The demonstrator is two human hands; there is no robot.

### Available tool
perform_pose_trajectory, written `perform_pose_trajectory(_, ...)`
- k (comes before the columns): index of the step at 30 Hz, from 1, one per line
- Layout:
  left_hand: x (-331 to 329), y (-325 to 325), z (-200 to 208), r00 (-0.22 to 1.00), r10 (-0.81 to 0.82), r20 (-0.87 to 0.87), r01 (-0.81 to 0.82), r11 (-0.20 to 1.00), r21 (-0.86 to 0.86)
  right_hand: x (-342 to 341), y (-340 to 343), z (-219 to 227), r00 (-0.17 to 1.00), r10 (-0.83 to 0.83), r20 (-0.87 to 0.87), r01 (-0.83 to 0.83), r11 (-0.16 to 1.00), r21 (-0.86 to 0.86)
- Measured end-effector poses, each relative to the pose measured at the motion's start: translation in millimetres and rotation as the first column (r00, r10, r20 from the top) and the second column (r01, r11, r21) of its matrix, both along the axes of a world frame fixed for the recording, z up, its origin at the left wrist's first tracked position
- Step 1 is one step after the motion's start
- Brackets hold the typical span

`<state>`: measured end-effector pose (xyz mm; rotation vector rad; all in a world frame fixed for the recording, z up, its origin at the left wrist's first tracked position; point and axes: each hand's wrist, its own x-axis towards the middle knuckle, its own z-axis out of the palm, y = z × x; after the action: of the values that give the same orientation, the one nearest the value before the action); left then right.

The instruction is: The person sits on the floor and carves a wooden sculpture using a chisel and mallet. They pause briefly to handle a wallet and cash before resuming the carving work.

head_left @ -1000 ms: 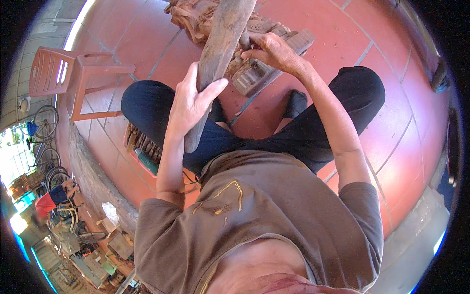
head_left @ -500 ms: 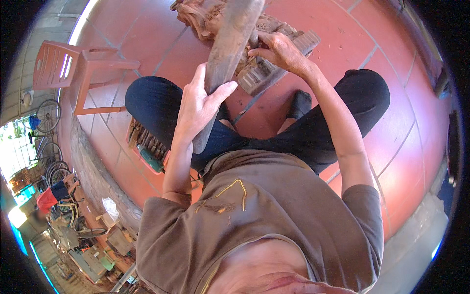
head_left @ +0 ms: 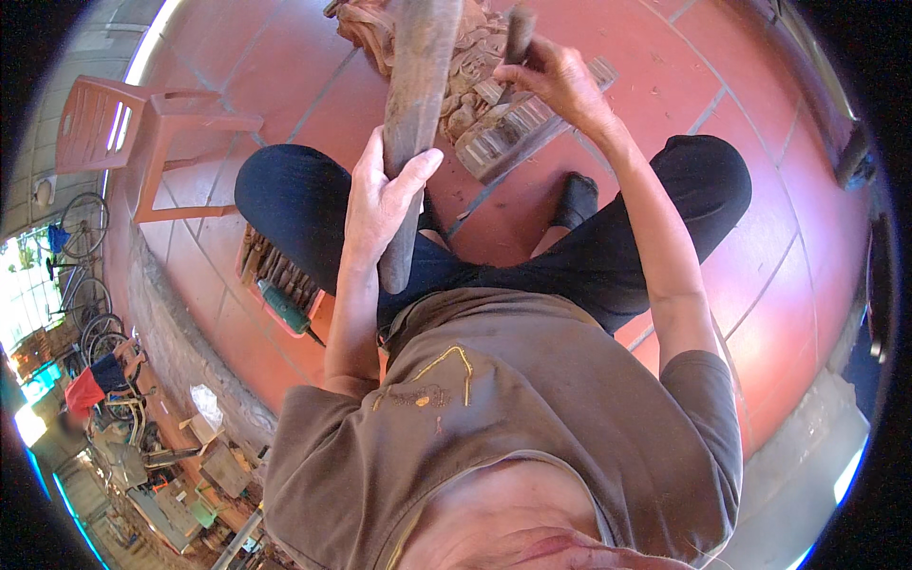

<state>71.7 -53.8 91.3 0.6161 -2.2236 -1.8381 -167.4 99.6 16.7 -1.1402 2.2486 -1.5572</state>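
My left hand (head_left: 380,199) is wrapped round a long, grey-brown wooden club (head_left: 418,90), its thick end pointing away from me past the top edge. My right hand (head_left: 562,87) grips a chisel, its wooden handle (head_left: 520,36) standing up between thumb and fingers. The chisel's blade is mostly hidden by the fingers. Beneath lies a carved wooden piece (head_left: 370,33) with deep relief and a ridged block-like end (head_left: 499,142). Part of the carving is covered by the club. The club and chisel are apart.
A red crate (head_left: 323,309) beside my left leg holds several wooden-handled tools and a green power tool (head_left: 285,306). To the left stands a reddish plastic chair (head_left: 204,123). Bicycles (head_left: 85,228) and a cluttered bench are further left. Wood chips lie on the red tiles.
The club has swung left and stands more upright. My right hand has shifted up and right with the chisel, whose handle now shows clear of the club.
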Motion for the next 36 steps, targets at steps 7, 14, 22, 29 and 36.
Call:
perform_pose_trajectory(7, 0, -2, -49, 0.988, 0.149, 0.042, -0.153, 0.91, 0.386, 8, 19, 22, 0.983, -0.172, -0.059, 0.175, 0.984, 0.033)
perform_pose_trajectory(14, -4, -6, -68, 0.956, 0.252, 0.152, -0.294, 0.789, 0.539, 5, 18, 8, 0.974, -0.131, 0.183, 0.123, 0.991, 0.058)
perform_pose_trajectory(22, -2, -13, -76, 0.947, 0.289, 0.142, -0.317, 0.761, 0.566, 21, 16, 4, 0.984, -0.118, 0.131, 0.097, 0.983, 0.155)
perform_pose_trajectory(29, -2, -14, -74, 0.953, 0.267, 0.142, -0.301, 0.79, 0.534, 38, 17, 1, 0.977, -0.168, -0.133, 0.189, 0.967, 0.172)
perform_pose_trajectory(36, -2, -12, -75, 0.962, 0.235, 0.141, -0.274, 0.798, 0.536, 57, 28, 1, 0.951, -0.288, 0.113, 0.286, 0.958, 0.031)
